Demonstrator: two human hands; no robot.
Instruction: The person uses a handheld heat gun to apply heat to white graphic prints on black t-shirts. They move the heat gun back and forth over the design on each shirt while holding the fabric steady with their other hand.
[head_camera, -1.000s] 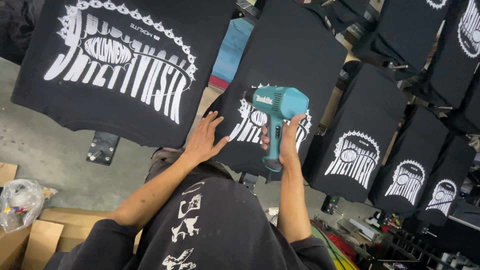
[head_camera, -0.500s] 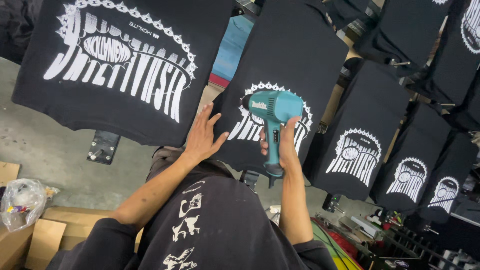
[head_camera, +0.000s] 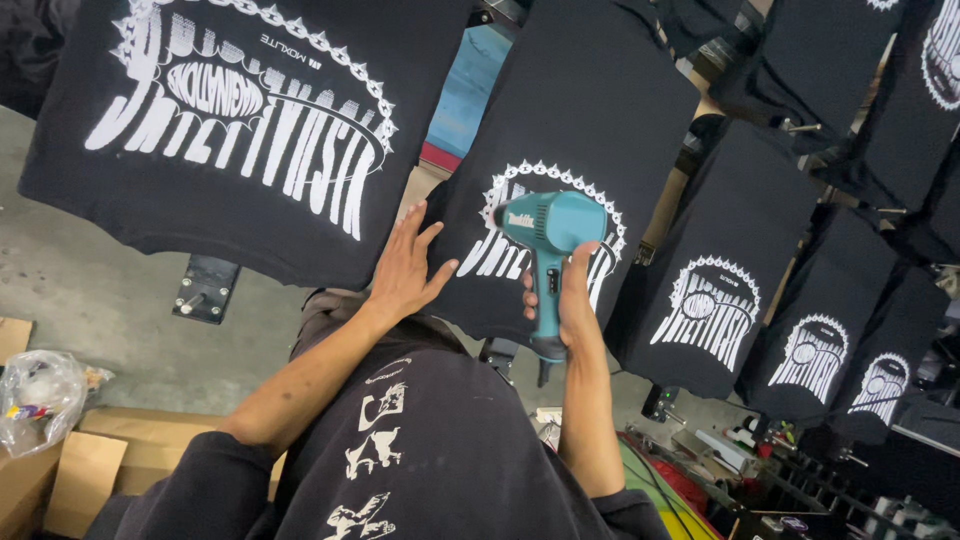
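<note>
- Two hands are working over one black T-shirt (head_camera: 590, 130) stretched on a printing board; the left hand (head_camera: 405, 268) is lying flat with fingers spread wide on the shirt's lower left edge, just beside the white print (head_camera: 500, 255).
- The right hand (head_camera: 575, 300) is gripping the handle of a teal heat gun (head_camera: 550, 225), fingers wrapped around it, with the nozzle pointing left across the print toward the left hand.
- The gun's body is hovering directly above the white design, hiding its middle; whether the nozzle is touching the fabric cannot be told.
- Judging from this, doing the step well is meaning keeping the nozzle off the cloth and sweeping evenly, so no patch is scorching while another is staying wet.
- The left hand's fingertips are lying close to the airflow, so keeping them behind the nozzle seems wise.
- Beyond the left hand, a larger printed shirt (head_camera: 240, 120) is lying on its own board; beyond the right hand, a row of smaller printed shirts (head_camera: 715, 310) is curving away.
- Below the left forearm, cardboard boxes (head_camera: 85, 465) and a plastic bag (head_camera: 40, 400) are sitting on the floor.
</note>
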